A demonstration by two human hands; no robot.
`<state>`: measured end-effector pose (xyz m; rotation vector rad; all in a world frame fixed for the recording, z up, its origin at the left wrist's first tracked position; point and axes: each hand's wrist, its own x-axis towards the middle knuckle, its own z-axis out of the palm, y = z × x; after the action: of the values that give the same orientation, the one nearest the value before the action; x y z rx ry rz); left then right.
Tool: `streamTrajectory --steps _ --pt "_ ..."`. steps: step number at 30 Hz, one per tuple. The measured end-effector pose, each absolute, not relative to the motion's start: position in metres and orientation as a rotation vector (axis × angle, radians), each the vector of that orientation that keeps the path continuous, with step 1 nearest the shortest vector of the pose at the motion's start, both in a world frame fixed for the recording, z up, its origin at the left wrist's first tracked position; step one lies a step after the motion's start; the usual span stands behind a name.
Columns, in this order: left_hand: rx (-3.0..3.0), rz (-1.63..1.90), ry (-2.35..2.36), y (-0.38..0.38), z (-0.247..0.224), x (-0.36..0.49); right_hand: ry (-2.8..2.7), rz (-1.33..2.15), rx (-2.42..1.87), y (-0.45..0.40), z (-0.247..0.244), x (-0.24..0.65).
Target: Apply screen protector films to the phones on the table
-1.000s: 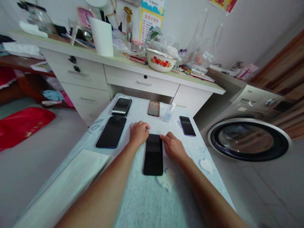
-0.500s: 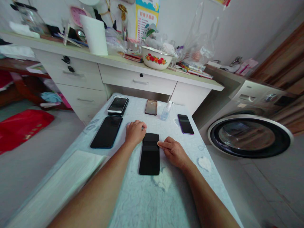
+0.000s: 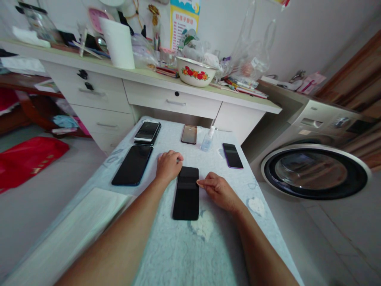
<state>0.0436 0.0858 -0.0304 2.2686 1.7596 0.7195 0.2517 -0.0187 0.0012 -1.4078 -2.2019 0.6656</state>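
Observation:
A black smartphone (image 3: pixel 186 198) lies flat on the cloth-covered table in front of me, its screen dark. My left hand (image 3: pixel 169 165) rests at its upper left corner with fingers curled in; a small greyish spot shows by the fingertips, but what it is I cannot make out. My right hand (image 3: pixel 217 188) is at the phone's right side, its index fingertip touching the upper part of that edge and the other fingers folded. To the left lies a larger dark phone or tablet (image 3: pixel 133 166). Beyond it is a stack of phones (image 3: pixel 148 132).
A phone case (image 3: pixel 189 134) and a clear spray bottle (image 3: pixel 207 139) are at the table's far side. Another phone (image 3: pixel 232 155) lies near the right edge. A pale board-like object (image 3: pixel 71 230) lies front left. A washing machine (image 3: pixel 315 119) stands right, a drawer desk (image 3: pixel 178 97) ahead.
Both hands keep their places at the phone. The whole view has shifted very slightly; nothing else has visibly changed.

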Motion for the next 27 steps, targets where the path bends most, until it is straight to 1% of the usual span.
streamTrajectory --steps 11,16,22,27 --pt "2.274 0.691 1.782 0.085 -0.030 0.044 -2.204 0.332 -1.725 -0.006 -0.005 0.235" --pt "2.267 0.705 1.771 0.084 -0.029 0.044 -2.205 0.273 -1.816 -0.003 0.000 0.227" --pt "2.262 0.718 1.758 0.084 -0.029 0.043 -2.284 0.343 -1.694 -0.013 0.005 0.223" --pt "2.263 0.704 1.757 0.084 -0.028 0.043 -2.367 0.523 -1.427 -0.024 0.009 0.226"
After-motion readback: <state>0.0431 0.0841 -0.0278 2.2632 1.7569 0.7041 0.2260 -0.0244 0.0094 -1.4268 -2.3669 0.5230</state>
